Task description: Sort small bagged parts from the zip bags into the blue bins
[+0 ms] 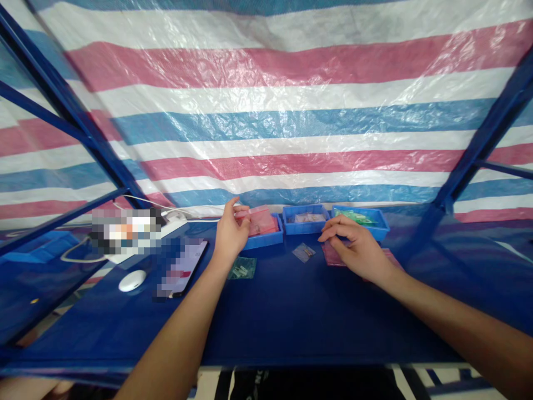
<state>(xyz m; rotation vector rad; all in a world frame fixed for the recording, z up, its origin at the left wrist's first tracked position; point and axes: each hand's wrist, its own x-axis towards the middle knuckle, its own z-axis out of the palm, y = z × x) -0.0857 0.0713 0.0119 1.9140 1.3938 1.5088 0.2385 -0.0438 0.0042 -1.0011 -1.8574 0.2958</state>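
Pink bag [260, 215] rises at the left side of the left bin [266, 240], its left edge against the thumb and bent fingers of the left hand [232, 236]. These fingers stand close to the thumb, with one extended upward; whether they grip the bag or only touch it, I cannot tell. The left forearm reaches forward from the lower edge of the view, wrist slightly bent, with the back of the hand turned partly outward.

On the table [266, 322], a red bag [333, 254] lies flat beneath the right hand [353, 243]. That hand is palm down, fingers loosely curled and thumb tucked near them, leaving a narrow gap at most; I cannot tell if anything is held. The right forearm slants in from the lower right.

Between the hands lies a small clear bag [303, 253], near the right fingertips and apart from them. A green bag [243, 268] lies just beside the left wrist. Behind are the middle bin [306, 228] and the right bin [381, 232], which holds green packets [353, 216].
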